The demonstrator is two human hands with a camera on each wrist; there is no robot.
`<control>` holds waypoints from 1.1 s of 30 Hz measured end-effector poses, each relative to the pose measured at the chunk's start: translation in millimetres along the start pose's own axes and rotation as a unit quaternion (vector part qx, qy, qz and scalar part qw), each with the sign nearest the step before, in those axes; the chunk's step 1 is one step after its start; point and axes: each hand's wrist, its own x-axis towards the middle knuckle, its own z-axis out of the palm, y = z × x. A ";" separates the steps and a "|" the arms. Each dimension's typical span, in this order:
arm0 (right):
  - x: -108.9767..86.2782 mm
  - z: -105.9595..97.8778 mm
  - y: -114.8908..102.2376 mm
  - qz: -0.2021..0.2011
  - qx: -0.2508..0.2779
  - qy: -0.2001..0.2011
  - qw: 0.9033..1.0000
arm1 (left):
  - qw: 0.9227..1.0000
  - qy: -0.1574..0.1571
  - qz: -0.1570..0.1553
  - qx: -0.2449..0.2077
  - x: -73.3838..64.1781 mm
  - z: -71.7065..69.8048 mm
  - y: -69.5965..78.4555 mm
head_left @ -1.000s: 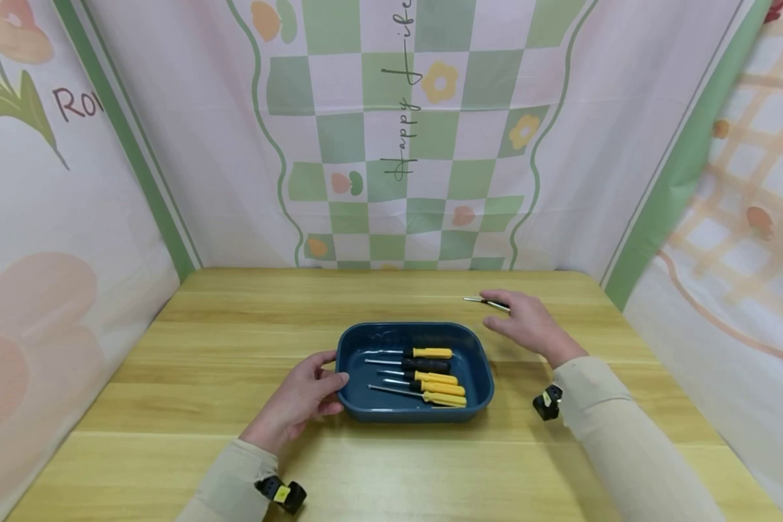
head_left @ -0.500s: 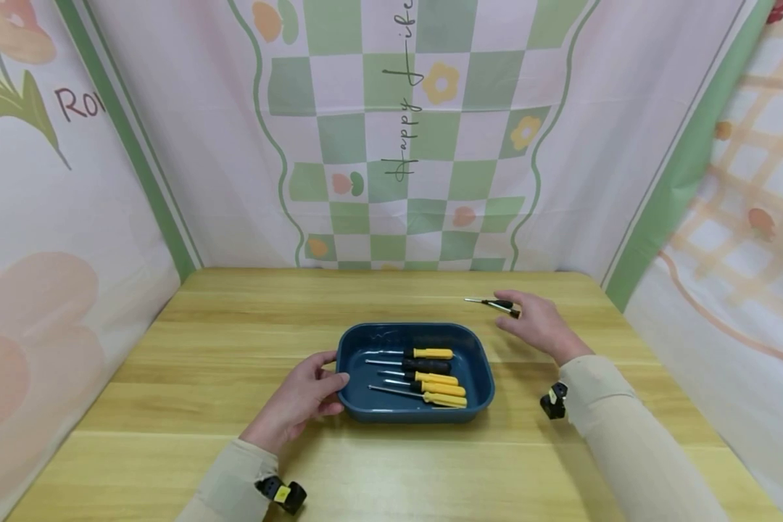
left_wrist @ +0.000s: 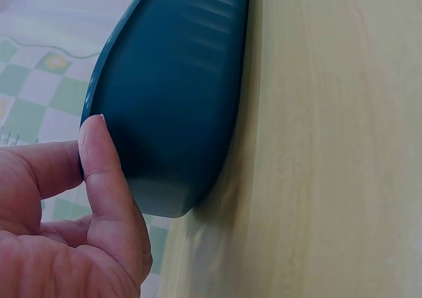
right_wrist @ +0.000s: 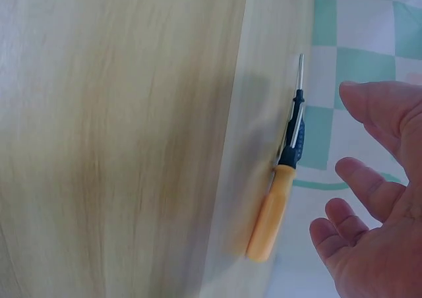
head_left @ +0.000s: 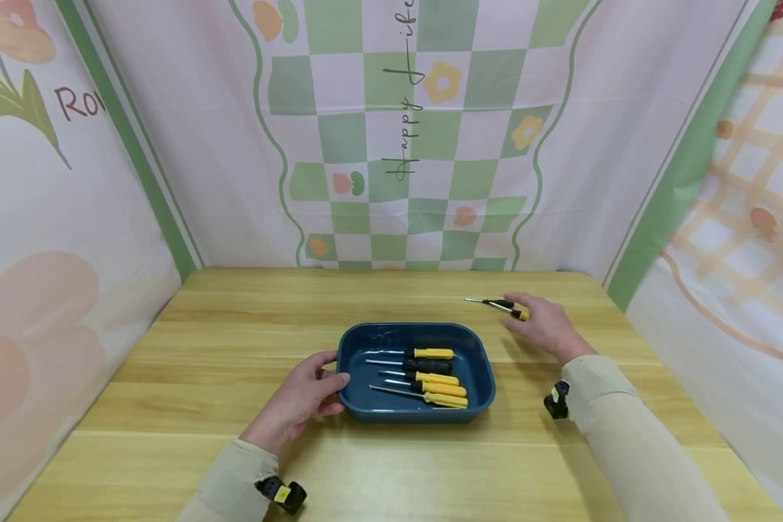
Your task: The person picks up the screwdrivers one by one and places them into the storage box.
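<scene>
My left hand (head_left: 303, 395) pinches the left end of a dark blue tray (head_left: 414, 416), thumb on the near side of the rim; the left wrist view shows the tray's wall (left_wrist: 165, 93) between thumb and fingers. Inside the tray lie several screwdrivers, most with yellow handles (head_left: 444, 391) and one with a black handle (head_left: 426, 366). Beyond the tray's right end, my right hand (head_left: 544, 325) hovers with fingers spread and loosely bent, holding nothing. Beside it on the table are a yellow-handled screwdriver (right_wrist: 271, 212) and a black-handled screwdriver (right_wrist: 299, 133), lying close together and partly overlapping.
The wooden table (head_left: 235, 319) reaches back to a green-and-white checked cloth (head_left: 404, 210). Printed cloth walls stand at the left (head_left: 98, 290) and right (head_left: 724, 290). Each sleeve cuff carries a small black camera, such as the one on the right wrist (head_left: 557, 401).
My right hand has drawn a little to the right, uncovering more of the two screwdrivers, whose tips have stayed in place. The left hand and the tray have not moved.
</scene>
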 end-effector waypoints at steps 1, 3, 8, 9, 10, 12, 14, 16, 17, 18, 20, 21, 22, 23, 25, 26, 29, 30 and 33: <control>0.0 0.1 1.2 0.004 0.001 0.000 1.000 | 1.000 0.000 0.000 0.000 0.0 -0.1 0.1; 0.0 0.2 3.6 0.013 0.002 -0.002 1.000 | 1.000 0.000 -0.002 0.001 -0.3 -0.3 0.3; -0.7 -1.3 9.0 0.030 0.011 -0.012 0.999 | 1.000 0.004 -0.007 0.004 -0.7 0.2 1.6; -0.9 -1.6 10.5 0.030 0.012 -0.013 0.999 | 1.000 0.005 -0.007 0.004 -0.7 0.3 1.8; -0.9 -1.5 12.0 0.029 0.012 -0.012 0.999 | 1.000 0.005 -0.008 0.005 -0.7 0.4 1.9; -1.1 -1.6 15.0 0.029 0.010 -0.012 0.999 | 1.000 0.005 -0.007 0.005 -0.9 0.5 2.0; -1.1 -1.2 18.2 0.030 0.009 -0.013 0.999 | 1.000 0.005 -0.006 0.005 -0.9 0.5 2.0; -1.5 -0.9 20.9 0.034 0.009 -0.017 0.999 | 1.000 0.003 -0.005 0.005 -1.0 0.3 1.7; -1.8 -0.9 22.1 0.036 0.010 -0.020 0.999 | 1.000 0.002 -0.005 0.005 -1.0 0.2 1.5; -2.2 -0.9 23.0 0.039 0.012 -0.023 0.999 | 1.000 0.001 -0.004 0.005 -1.0 0.2 1.2; -2.6 -0.8 24.3 0.043 0.013 -0.027 0.999 | 1.000 0.001 -0.005 0.005 -0.8 0.0 0.8; -2.7 -0.8 25.0 0.045 0.013 -0.029 0.998 | 1.000 0.001 -0.005 0.005 -0.7 0.0 0.6; -2.9 -0.8 25.5 0.047 0.013 -0.032 0.998 | 1.000 0.001 -0.004 0.005 -0.6 -0.1 0.4; -3.1 -0.7 25.9 0.050 0.013 -0.034 0.998 | 1.000 0.001 -0.005 0.006 -0.6 -0.1 0.4; -2.9 -0.1 27.5 0.052 0.012 -0.039 0.998 | 1.000 0.002 -0.005 0.006 -0.4 0.0 0.5; -2.7 0.2 28.2 0.053 0.011 -0.041 0.998 | 1.000 0.002 -0.005 0.007 -0.4 0.0 0.6; -1.8 1.8 30.7 0.056 0.013 -0.044 0.997 | 1.000 0.003 -0.006 0.008 -0.4 0.0 1.1; -1.4 2.3 31.5 0.056 0.013 -0.045 0.997 | 1.000 0.004 -0.007 0.008 -0.3 -0.1 1.2; -0.9 2.5 32.4 0.057 0.014 -0.045 0.997 | 1.000 0.005 -0.007 0.008 -0.4 -0.3 1.3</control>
